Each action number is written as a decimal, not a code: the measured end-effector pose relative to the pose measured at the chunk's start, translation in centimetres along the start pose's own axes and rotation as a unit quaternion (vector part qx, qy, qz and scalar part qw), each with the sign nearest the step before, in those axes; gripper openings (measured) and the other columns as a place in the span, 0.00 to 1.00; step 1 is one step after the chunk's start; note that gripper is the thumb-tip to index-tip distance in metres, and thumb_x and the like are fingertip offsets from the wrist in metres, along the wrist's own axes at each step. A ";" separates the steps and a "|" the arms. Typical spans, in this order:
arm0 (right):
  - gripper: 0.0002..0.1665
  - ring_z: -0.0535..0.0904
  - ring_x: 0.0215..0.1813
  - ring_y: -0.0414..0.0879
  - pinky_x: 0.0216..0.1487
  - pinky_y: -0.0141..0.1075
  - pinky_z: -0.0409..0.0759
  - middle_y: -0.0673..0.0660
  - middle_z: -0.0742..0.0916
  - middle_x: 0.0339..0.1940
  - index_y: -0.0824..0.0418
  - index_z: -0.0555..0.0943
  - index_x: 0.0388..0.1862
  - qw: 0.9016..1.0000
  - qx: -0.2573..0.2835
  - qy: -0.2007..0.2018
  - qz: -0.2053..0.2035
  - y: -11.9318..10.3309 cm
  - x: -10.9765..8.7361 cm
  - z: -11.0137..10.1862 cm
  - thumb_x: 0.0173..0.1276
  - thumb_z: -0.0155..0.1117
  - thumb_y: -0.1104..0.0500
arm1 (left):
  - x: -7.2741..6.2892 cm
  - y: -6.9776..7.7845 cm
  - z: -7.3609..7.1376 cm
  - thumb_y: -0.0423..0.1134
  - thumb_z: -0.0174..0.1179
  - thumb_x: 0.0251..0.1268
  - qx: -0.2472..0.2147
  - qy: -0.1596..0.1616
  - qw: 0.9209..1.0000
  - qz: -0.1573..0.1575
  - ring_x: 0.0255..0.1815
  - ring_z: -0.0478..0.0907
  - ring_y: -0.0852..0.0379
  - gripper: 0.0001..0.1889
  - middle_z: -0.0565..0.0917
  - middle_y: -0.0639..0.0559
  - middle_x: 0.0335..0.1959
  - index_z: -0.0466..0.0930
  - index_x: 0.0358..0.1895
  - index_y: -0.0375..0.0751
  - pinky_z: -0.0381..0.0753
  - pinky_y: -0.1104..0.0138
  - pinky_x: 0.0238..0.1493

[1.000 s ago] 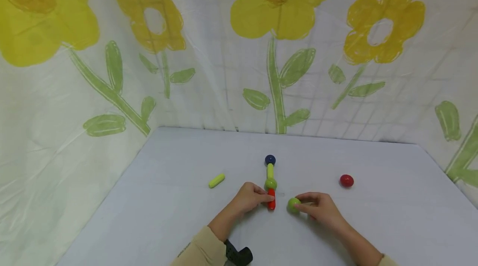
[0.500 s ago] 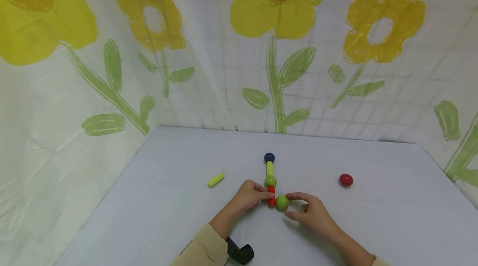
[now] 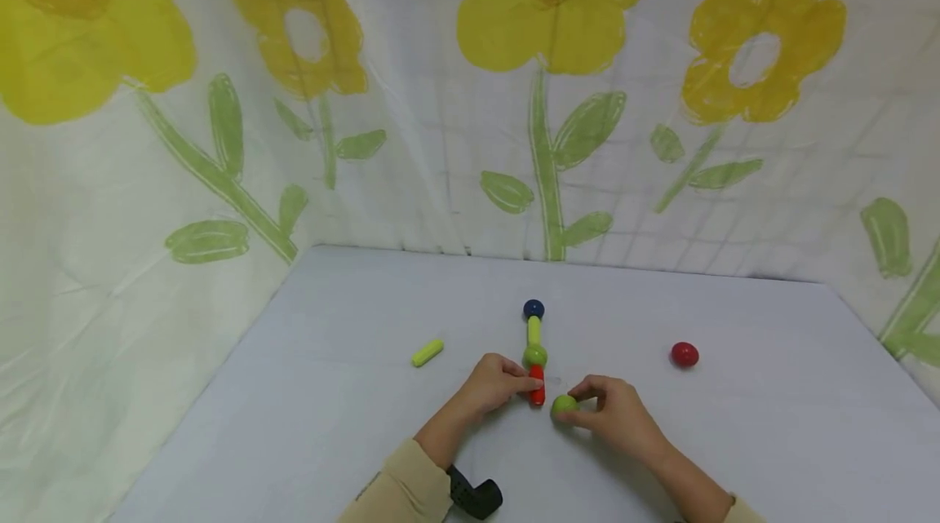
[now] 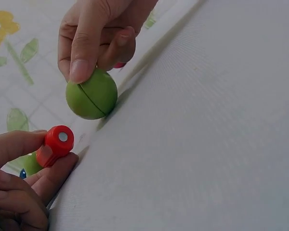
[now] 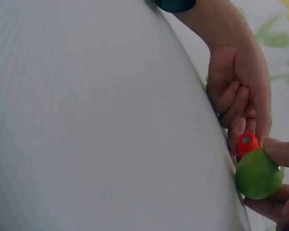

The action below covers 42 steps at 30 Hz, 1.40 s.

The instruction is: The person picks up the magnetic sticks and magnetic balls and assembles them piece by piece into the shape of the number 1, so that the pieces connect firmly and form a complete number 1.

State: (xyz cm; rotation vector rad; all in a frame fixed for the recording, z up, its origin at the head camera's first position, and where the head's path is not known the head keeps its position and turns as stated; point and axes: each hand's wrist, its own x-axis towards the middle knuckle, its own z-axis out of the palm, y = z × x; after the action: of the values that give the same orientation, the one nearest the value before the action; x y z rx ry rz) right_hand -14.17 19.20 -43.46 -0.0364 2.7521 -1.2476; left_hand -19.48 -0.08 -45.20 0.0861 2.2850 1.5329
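Note:
My left hand (image 3: 495, 386) pinches a red rod (image 3: 538, 391) between thumb and finger. A silvery disc shows on the rod's near end in the left wrist view. The rod lines up with a green ball (image 3: 535, 356), a yellow-green rod (image 3: 534, 330) and a dark blue ball (image 3: 534, 309) running away from me. To the right, my right hand (image 3: 617, 417) pinches a second green ball, the near one (image 4: 91, 95), which has a dark seam around it. That ball sits close to the table, a short gap from the red rod's near end.
A loose yellow-green rod, the left one (image 3: 427, 352), lies left of the row. A red ball (image 3: 685, 355) rests at the right. Behind the white table (image 3: 367, 286) hangs a flower-painted curtain (image 3: 411, 139). A black device (image 3: 476, 495) is by the left wrist.
The right hand brought the near green ball left beside the red rod with loosened fingers, then gripped it again, slightly back to the right. The left hand stays on the red rod.

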 end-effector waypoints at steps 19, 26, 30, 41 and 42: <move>0.17 0.64 0.21 0.36 0.21 0.27 0.62 0.49 0.86 0.30 0.59 0.83 0.31 0.996 0.022 -0.067 -0.054 -0.6 -0.4 0.9 0.47 0.75 0.49 | 0.2 0.1 -0.1 0.42 0.68 0.52 -0.005 -0.002 1.000 0.001 0.16 0.60 0.63 0.11 0.70 0.59 0.14 0.84 0.30 0.36 0.59 0.73 0.18; 0.17 0.68 0.25 0.39 0.23 0.28 0.65 0.48 0.84 0.28 0.59 0.84 0.31 0.998 0.023 -0.051 -0.027 -0.8 -0.2 2.0 0.49 0.74 0.49 | 0.1 0.1 0.0 0.42 0.68 0.52 -0.008 0.001 1.000 0.001 0.16 0.61 0.63 0.11 0.72 0.59 0.15 0.84 0.29 0.36 0.59 0.73 0.18; 0.17 0.68 0.23 0.39 0.22 0.27 0.64 0.47 0.83 0.26 0.59 0.85 0.31 0.999 0.023 -0.039 -0.024 -0.8 -0.1 2.3 0.49 0.74 0.48 | 0.2 0.0 0.0 0.43 0.68 0.52 -0.006 0.004 1.000 0.003 0.17 0.61 0.62 0.11 0.72 0.59 0.16 0.84 0.29 0.37 0.59 0.72 0.19; 0.17 0.68 0.26 0.39 0.22 0.28 0.65 0.48 0.84 0.25 0.59 0.85 0.29 0.999 0.020 -0.023 -0.021 -0.8 0.1 2.7 0.50 0.74 0.48 | 0.3 -0.2 0.1 0.43 0.69 0.51 -0.003 0.004 1.000 0.003 0.18 0.61 0.63 0.11 0.72 0.59 0.16 0.84 0.28 0.37 0.59 0.72 0.19; 0.17 0.68 0.26 0.39 0.23 0.28 0.65 0.48 0.84 0.25 0.59 0.85 0.29 0.999 0.019 -0.022 -0.023 -0.8 0.2 2.6 0.50 0.74 0.48 | 0.3 -0.2 0.1 0.44 0.69 0.51 -0.003 0.004 1.000 0.003 0.17 0.61 0.63 0.11 0.72 0.59 0.16 0.84 0.28 0.37 0.59 0.72 0.19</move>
State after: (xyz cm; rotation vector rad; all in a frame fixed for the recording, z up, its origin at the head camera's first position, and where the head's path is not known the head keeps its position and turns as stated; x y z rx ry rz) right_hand -14.03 16.67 -44.60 -0.1241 2.7048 -1.2933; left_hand -19.68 -0.04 -45.48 0.0843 2.2870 1.5463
